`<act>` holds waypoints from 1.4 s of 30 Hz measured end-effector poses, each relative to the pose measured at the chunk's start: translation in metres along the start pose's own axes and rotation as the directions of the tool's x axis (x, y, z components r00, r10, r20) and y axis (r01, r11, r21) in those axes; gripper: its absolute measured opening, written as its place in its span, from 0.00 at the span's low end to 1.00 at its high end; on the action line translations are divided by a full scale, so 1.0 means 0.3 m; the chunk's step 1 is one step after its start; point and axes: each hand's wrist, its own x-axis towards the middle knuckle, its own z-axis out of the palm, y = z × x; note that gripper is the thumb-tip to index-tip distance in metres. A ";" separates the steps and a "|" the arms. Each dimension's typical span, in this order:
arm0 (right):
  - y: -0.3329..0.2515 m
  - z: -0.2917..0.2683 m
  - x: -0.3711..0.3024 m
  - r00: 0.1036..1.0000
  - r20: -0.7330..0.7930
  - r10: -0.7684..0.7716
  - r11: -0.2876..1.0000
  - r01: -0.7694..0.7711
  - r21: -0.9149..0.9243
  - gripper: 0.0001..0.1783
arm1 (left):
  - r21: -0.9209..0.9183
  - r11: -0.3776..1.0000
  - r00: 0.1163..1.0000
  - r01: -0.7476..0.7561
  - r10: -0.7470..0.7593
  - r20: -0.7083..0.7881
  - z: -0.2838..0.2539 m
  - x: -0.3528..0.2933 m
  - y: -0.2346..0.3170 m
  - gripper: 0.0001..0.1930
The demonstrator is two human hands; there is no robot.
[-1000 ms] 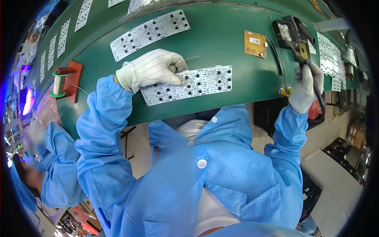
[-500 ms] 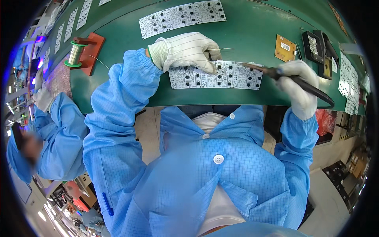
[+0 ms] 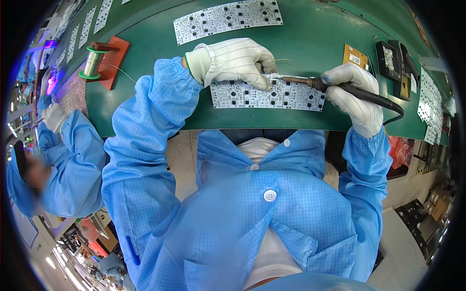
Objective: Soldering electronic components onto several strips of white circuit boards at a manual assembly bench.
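A white printed circuit board (image 3: pixel 296 100) with black parts lies near the table's front edge. My left hand (image 3: pixel 233 62), in a white striped glove, rests over its upper left part, fingers closed on a thin solder wire (image 3: pixel 282 60) that sticks out to the right. My right hand (image 3: pixel 357 94), also gloved, grips a soldering iron (image 3: pixel 318 84) by its dark handle. The iron points left, and its tip is over the board's upper edge, close to my left fingertips. Whether the tip touches the board I cannot tell.
A solder spool (image 3: pixel 92 63) sits on a red stand (image 3: pixel 115 63) at left. Another circuit board (image 3: pixel 228 20) lies beyond. On the right are a brown board (image 3: pixel 355 56), a black holder (image 3: pixel 388 58) and more white boards (image 3: pixel 429 106). A co-worker (image 3: pixel 73 165) works at far left.
My right hand has brought the soldering iron left along the board, its tip now close to my left fingers. My left hand stays almost in place. The co-worker's gloved hand has shifted.
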 end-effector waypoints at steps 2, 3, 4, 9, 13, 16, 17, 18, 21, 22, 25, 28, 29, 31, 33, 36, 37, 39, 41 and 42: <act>0.003 0.002 0.006 0.999 0.003 -0.037 0.999 0.037 0.008 0.10 | -0.001 1.000 1.000 -0.014 0.014 -0.003 -0.001 -0.001 0.002 0.25; 0.002 0.002 0.007 1.000 0.013 -0.016 1.000 0.016 0.002 0.10 | -0.006 1.000 1.000 -0.016 0.016 -0.001 -0.001 -0.002 0.001 0.25; 0.003 0.004 0.009 1.000 0.013 -0.019 1.000 0.019 0.000 0.10 | -0.024 0.999 1.000 -0.024 0.024 -0.001 0.000 -0.002 0.001 0.23; 0.013 -0.013 -0.030 0.991 -0.137 -0.003 1.000 0.006 0.021 0.11 | -0.028 0.997 0.997 -0.077 0.077 -0.020 -0.007 -0.011 -0.011 0.21; 0.096 -0.070 -0.104 0.806 -0.588 0.071 0.995 -0.102 -0.020 0.12 | -0.066 0.998 1.000 0.023 -0.023 0.006 -0.048 -0.040 -0.028 0.24; 0.202 -0.147 -0.160 0.507 -0.828 -0.240 0.960 -0.005 -0.281 0.13 | -0.034 0.999 0.999 0.030 -0.031 -0.014 -0.069 -0.056 -0.030 0.23; 0.234 -0.158 -0.164 0.387 -0.891 -0.237 0.966 -0.009 -0.260 0.12 | 0.014 0.997 0.997 0.072 -0.072 -0.011 -0.077 -0.065 -0.036 0.23; 0.249 -0.211 -0.203 0.480 -0.854 -0.203 0.966 -0.046 -0.256 0.12 | 0.020 0.998 0.998 0.065 -0.064 -0.018 -0.072 -0.054 -0.024 0.24; 0.258 -0.263 -0.223 0.537 -0.836 -0.115 0.954 -0.175 -0.243 0.11 | 0.077 0.992 0.995 0.103 -0.103 0.000 -0.079 -0.056 -0.011 0.25; 0.242 -0.276 -0.216 0.520 -0.848 -0.102 0.966 -0.153 -0.210 0.11 | 0.085 0.992 0.995 0.098 -0.099 -0.002 -0.082 -0.057 -0.003 0.25; 0.159 -0.301 -0.156 0.560 -0.826 -0.063 0.984 -0.101 -0.144 0.13 | 0.230 0.950 0.977 0.210 -0.194 -0.094 -0.080 -0.083 0.038 0.23; 0.110 -0.301 -0.001 0.703 -0.709 0.055 0.995 -0.099 -0.022 0.15 | 0.336 0.885 0.900 0.323 -0.178 -0.398 -0.041 -0.133 0.084 0.21; 0.109 -0.309 0.057 0.766 -0.640 0.056 0.992 -0.117 -0.053 0.13 | 0.359 0.880 0.880 0.312 -0.125 -0.459 -0.014 -0.149 0.105 0.21; 0.139 -0.332 0.198 0.868 -0.496 0.006 0.974 -0.118 -0.194 0.12 | 0.376 0.873 0.855 0.309 -0.082 -0.513 0.049 -0.183 0.132 0.25; 0.208 -0.346 0.394 0.867 -0.486 -0.108 0.858 -0.165 -0.486 0.12 | 0.415 0.874 0.861 0.252 -0.008 -0.508 0.108 -0.193 0.136 0.27; 0.319 -0.365 0.631 0.894 -0.405 -0.192 0.655 -0.191 -0.731 0.13 | 0.421 0.876 0.875 0.238 -0.004 -0.485 0.167 -0.191 0.101 0.27; 0.352 -0.360 0.704 0.895 -0.424 -0.135 0.609 -0.263 -0.749 0.14 | 0.498 0.844 0.862 0.200 0.090 -0.498 0.171 -0.192 0.079 0.22; 0.414 -0.335 0.824 0.900 -0.412 -0.141 0.586 -0.260 -0.768 0.15 | 0.496 0.846 0.798 0.194 0.158 -0.581 0.176 -0.193 0.036 0.20; 0.467 -0.310 0.916 0.881 -0.456 -0.131 0.522 -0.330 -0.787 0.17 | 0.485 0.845 0.753 0.227 0.163 -0.637 0.171 -0.192 -0.002 0.18; 0.492 -0.296 0.953 0.894 -0.427 -0.137 0.534 -0.297 -0.792 0.17 | 0.479 0.844 0.744 0.240 0.156 -0.649 0.165 -0.193 -0.021 0.18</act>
